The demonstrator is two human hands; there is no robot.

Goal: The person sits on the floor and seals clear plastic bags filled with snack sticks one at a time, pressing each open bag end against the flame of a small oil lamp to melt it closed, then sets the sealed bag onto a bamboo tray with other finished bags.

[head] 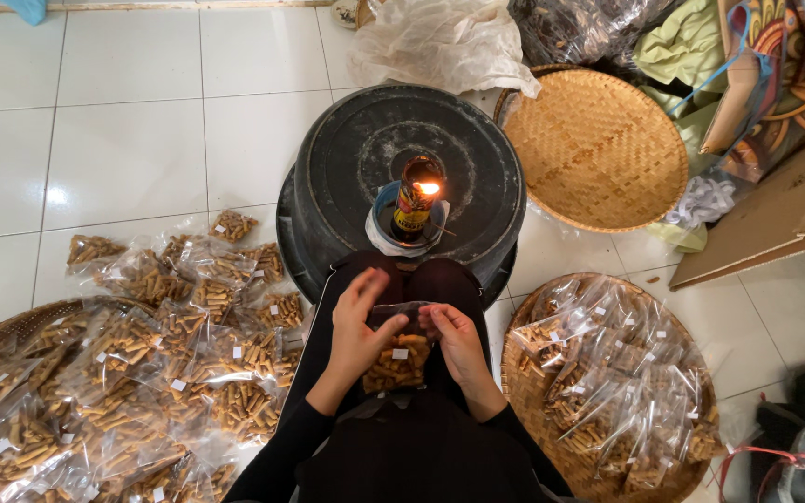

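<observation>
Both hands, left hand [358, 326] and right hand [454, 340], pinch the mouth of a clear snack bag [398, 359] over the lap, top edge held flat, apparently for sealing. Beyond: lit bottle lamp [416, 197] on upturned black tub [402, 154].

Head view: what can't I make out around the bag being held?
- Bag mouth: covered by the left hand and right hand.
- Small white label: too small to read.
- Left pile of bags: cut off by the frame edge.
- Flame holder base: hidden inside the blue cup.
</observation>
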